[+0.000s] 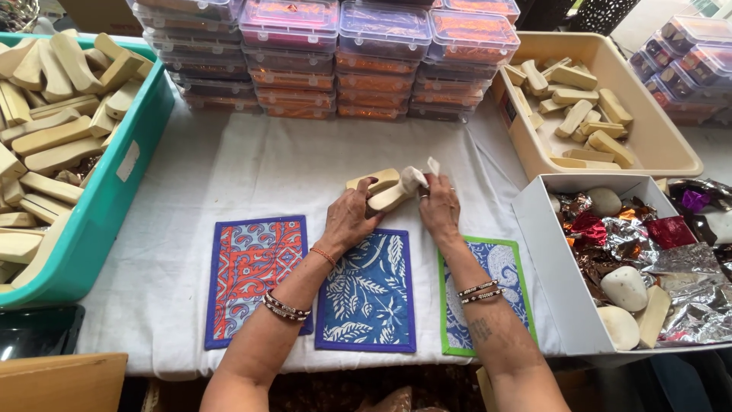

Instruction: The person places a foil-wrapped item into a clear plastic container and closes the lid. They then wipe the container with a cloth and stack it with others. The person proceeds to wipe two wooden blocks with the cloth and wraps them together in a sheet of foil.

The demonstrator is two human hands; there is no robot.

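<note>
At the frame's centre your left hand (pixel 349 217) grips a pale wooden block (pixel 390 196) while your right hand (pixel 438 207) pinches a small white cloth (pixel 412 180) against it; a loose grip could drop it onto the table (pixel 229 168).

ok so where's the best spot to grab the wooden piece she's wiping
Probably the broad end of the wooden piece, from the left, where the left hand already clasps it. It lies lengthwise across the cloth-covered table, and the right hand works the white cloth at the other end.
</note>
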